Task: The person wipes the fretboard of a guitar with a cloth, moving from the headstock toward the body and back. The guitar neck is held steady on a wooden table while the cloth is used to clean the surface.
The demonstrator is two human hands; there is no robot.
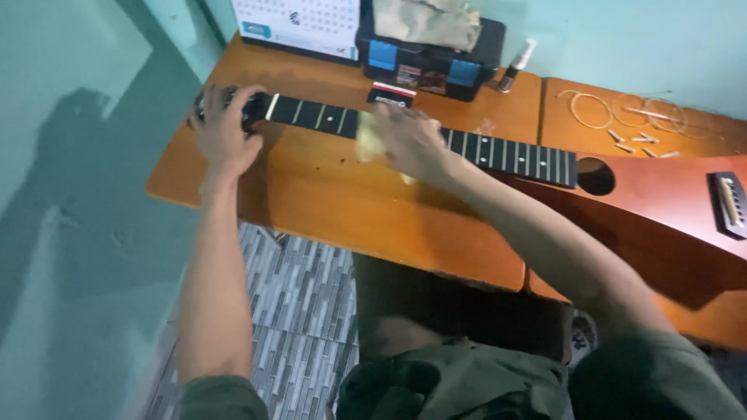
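An unstrung acoustic guitar point(661, 194) with an orange-red body lies across the orange wooden table point(327, 202), neck pointing left. My left hand point(223, 128) grips the headstock at the table's far left. My right hand point(411, 141) presses a pale yellow cloth point(369, 142) onto the dark fretboard point(513, 154) near its middle. The sound hole point(596, 176) and the bridge point(730, 204) show on the right.
Behind the neck stand a desk calendar point(299, 23), a black and blue box point(428, 62) with crumpled cloth on top, a small red and black pack point(391, 93) and a small bottle point(517, 64). Coiled strings point(615, 110) and bridge pins point(634, 140) lie at back right.
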